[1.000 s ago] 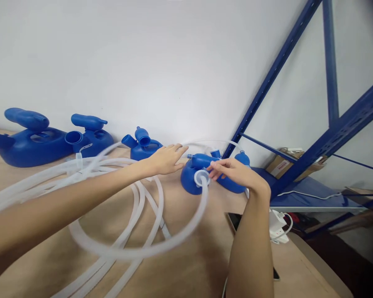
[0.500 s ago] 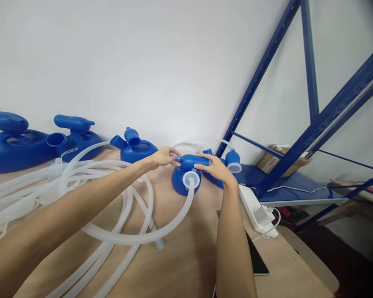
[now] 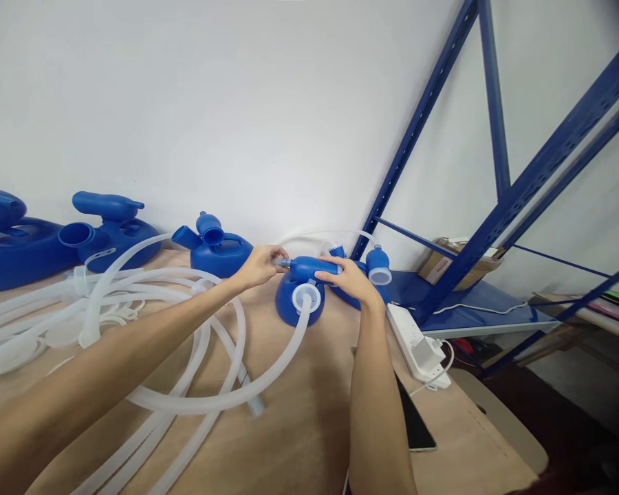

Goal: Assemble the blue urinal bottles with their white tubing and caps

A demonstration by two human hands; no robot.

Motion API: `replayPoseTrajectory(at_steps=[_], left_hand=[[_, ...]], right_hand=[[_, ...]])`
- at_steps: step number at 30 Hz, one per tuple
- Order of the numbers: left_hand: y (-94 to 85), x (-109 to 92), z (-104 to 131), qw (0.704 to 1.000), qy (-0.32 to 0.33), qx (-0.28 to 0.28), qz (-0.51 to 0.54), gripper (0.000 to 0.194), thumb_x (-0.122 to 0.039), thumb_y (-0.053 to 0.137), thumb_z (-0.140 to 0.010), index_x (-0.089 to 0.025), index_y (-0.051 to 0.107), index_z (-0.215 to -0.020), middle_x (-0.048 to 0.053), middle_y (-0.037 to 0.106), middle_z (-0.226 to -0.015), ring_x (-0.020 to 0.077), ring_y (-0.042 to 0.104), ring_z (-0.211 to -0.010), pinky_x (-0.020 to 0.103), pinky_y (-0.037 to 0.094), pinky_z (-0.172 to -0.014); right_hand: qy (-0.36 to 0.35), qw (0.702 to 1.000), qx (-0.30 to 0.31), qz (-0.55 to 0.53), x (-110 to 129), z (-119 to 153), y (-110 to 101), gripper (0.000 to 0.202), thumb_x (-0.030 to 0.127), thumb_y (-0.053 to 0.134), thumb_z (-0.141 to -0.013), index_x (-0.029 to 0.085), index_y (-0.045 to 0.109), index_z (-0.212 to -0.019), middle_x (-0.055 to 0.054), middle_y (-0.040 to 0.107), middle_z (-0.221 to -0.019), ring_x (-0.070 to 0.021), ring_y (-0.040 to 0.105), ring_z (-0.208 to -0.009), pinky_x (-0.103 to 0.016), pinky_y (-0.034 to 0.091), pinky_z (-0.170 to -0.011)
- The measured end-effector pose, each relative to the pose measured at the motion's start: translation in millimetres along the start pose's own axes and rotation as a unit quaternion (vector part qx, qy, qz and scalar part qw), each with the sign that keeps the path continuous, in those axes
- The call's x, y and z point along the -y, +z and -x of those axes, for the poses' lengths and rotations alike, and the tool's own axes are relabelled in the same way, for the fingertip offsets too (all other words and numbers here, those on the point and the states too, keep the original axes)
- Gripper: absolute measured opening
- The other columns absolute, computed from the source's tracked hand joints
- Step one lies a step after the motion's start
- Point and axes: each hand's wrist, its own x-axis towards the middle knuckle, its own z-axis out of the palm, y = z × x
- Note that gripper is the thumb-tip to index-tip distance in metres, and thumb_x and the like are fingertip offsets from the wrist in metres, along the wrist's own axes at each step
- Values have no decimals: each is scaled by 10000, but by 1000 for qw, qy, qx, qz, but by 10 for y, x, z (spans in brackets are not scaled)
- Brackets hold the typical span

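A blue bulb-shaped piece point(image 3: 309, 268) lies across the top of a blue container point(image 3: 287, 302). My right hand point(image 3: 348, 276) is wrapped round the right end of the blue piece. At its left, narrow end, my left hand point(image 3: 265, 265) pinches a small translucent tube end at the nozzle. The container's mouth has a white round cap point(image 3: 306, 298) facing me, and a translucent hose point(image 3: 283, 364) runs out of it, curving down and left over the wooden table point(image 3: 299, 440).
More blue containers point(image 3: 221, 256) stand along the wall at left, and one is behind my right hand. Coiled hoses point(image 3: 186, 371) cover the left of the table. A power strip point(image 3: 415, 344), a dark tablet point(image 3: 413, 419) and a blue metal shelf point(image 3: 469, 302) are at right.
The view has shifted slightly, moving the scene leftward. My left hand has drawn back a little from the blue piece's nozzle, with more of the translucent tube end showing.
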Motion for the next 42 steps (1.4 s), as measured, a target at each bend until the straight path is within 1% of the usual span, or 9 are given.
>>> replayPoseTrajectory(at_steps=[4, 10, 14, 18, 23, 27, 30, 36, 42], left_hand=[[-27, 14, 4, 999, -32, 16, 29, 213, -237, 828, -678, -153, 733, -849, 3, 686, -708, 164, 612, -700, 276, 445, -683], [-172, 25, -83, 981, -113, 126, 91, 290, -250, 877, -600, -130, 774, -843, 87, 767, -782, 201, 689, -721, 295, 512, -654], [-282, -22, -149, 971, -122, 186, 86, 276, -264, 881, -559, -132, 794, -785, 104, 781, -796, 209, 687, -715, 300, 512, -634], [-344, -66, -147, 977, -92, 187, 39, 290, -290, 864, -584, -148, 788, -825, 66, 769, -788, 189, 662, -693, 280, 478, -614], [-350, -67, -35, 991, -19, 107, -75, 261, -314, 821, -682, -146, 744, -865, 40, 724, -751, 196, 642, -711, 285, 440, -654], [-290, -134, 33, 982, 50, 111, -144, 445, -414, 812, -741, -159, 752, -1100, 84, 769, -1007, 271, 698, -932, 318, 482, -812], [-204, -189, 21, 970, 93, 124, -186, 610, -521, 806, -773, -150, 703, -1247, 141, 729, -1222, 319, 675, -1095, 344, 480, -929], [-124, -97, -63, 948, 118, 148, -254, 509, -545, 605, -991, -143, 596, -1303, 117, 747, -1021, 249, 707, -888, 289, 492, -778], [-158, -28, -45, 912, 108, 162, -362, 614, -729, 452, -988, -146, 637, -1041, 161, 733, -873, 326, 721, -836, 331, 472, -712]], right_hand=[[8, 1000, -5, 3, 19, 1, -1, 518, 493, 818, -826, 216, 766, -1260, -80, 759, -1288, -311, 699, -1215, -450, 504, -1119], [4, 1000, 1, -4, 43, 7, 5, 519, 490, 828, -822, 223, 762, -1261, -78, 751, -1308, -312, 678, -1253, -461, 475, -1147], [0, 1000, 11, -18, 60, 5, 17, 512, 483, 825, -825, 221, 762, -1261, -81, 756, -1299, -309, 689, -1239, -457, 497, -1125], [6, 1000, 5, -23, 65, 0, 31, 512, 482, 835, -813, 209, 769, -1241, -87, 758, -1292, -311, 687, -1241, -464, 491, -1135], [24, 999, 8, -41, 62, -10, 39, 547, 496, 838, -802, 191, 761, -1250, -95, 752, -1301, -318, 688, -1233, -476, 497, -1135], [26, 999, 3, -40, 63, -8, 37, 557, 494, 848, -788, 197, 759, -1251, -99, 740, -1323, -330, 663, -1270, -490, 466, -1160], [18, 999, 11, -38, 66, 1, 38, 561, 489, 852, -782, 194, 747, -1247, -97, 746, -1288, -313, 674, -1231, -461, 489, -1125], [11, 999, 16, -26, 34, -12, 65, 534, 515, 832, -794, 195, 703, -1201, -64, 735, -1175, -256, 690, -1090, -399, 535, -1001], [-18, 1000, -4, -5, -2, -60, 102, 493, 507, 839, -785, 200, 716, -1150, -72, 726, -1194, -275, 663, -1148, -418, 488, -1052]])
